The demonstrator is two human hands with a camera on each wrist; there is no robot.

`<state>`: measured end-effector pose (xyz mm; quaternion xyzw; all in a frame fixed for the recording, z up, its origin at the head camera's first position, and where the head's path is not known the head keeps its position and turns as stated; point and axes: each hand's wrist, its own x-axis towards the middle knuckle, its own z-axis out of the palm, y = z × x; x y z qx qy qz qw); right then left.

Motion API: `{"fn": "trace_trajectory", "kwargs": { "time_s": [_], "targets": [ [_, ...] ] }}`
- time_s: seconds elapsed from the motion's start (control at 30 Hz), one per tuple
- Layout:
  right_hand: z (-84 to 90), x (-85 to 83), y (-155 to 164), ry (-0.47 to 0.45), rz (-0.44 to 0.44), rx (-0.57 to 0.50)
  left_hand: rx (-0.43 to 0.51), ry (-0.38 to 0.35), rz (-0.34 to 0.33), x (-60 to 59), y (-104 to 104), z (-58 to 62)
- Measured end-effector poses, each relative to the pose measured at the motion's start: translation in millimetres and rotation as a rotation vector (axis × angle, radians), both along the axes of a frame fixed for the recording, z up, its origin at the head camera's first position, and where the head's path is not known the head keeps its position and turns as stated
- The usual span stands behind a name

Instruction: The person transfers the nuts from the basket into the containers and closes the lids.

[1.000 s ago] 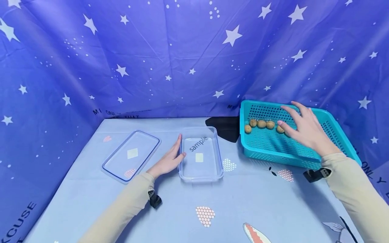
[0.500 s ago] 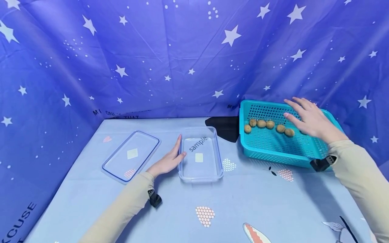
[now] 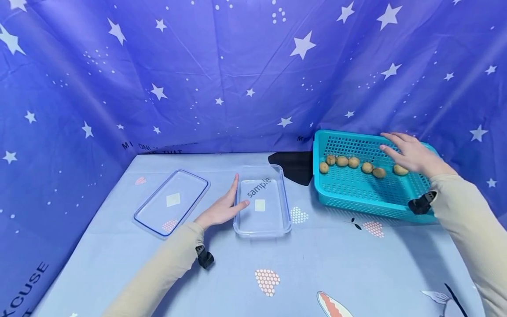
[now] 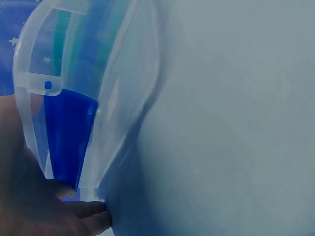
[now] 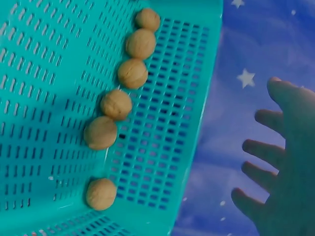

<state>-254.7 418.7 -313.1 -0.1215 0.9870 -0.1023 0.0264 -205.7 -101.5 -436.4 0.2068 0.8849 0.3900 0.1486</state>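
My left hand (image 3: 222, 209) rests against the left side of a clear food container (image 3: 286, 204). Its fingers lie fairly straight along the wall, and the thumb reaches over the rim. In the left wrist view, fingertips touch the container near a blue clip (image 4: 71, 137). My right hand (image 3: 413, 154) hovers over the right part of a teal plastic basket (image 3: 356, 206), fingers spread, holding nothing. Several walnuts (image 3: 354, 162) lie in a loose row in the basket; one walnut (image 3: 401, 170) sits just below my right hand. The right wrist view shows these walnuts (image 5: 133, 73) along one wall.
Left of the container lies its clear lid (image 3: 186, 189) with a blue seal. A black flat piece (image 3: 291, 165) shows between container and basket. A blue star-printed curtain (image 3: 237, 88) stands behind the table (image 3: 222, 273), which has a pale patterned cloth.
My right hand has moved right and drawn back over the basket, uncovering walnuts on the right. The left thumb has moved slightly further over the container's rim.
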Motion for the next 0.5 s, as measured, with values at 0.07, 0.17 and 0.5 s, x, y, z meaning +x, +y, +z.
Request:
{"fn": "trace_trajectory", "kwargs": {
  "time_s": [0.07, 0.17, 0.5],
  "targets": [
    [-2.4, -2.9, 4.0, -0.027, -0.018, -0.004, -0.009, 0.008, 0.014, 0.7, 1.3, -0.8],
    [-8.0, -6.0, 11.4, -0.059, -0.039, -0.021, 0.017, -0.004, 0.023, 1.4, 2.6, -1.6],
    [-28.7, -14.0, 30.5, -0.211, -0.104, -0.112, 0.062, -0.032, 0.03, 1.0, 1.5, -4.4]
  ]
}}
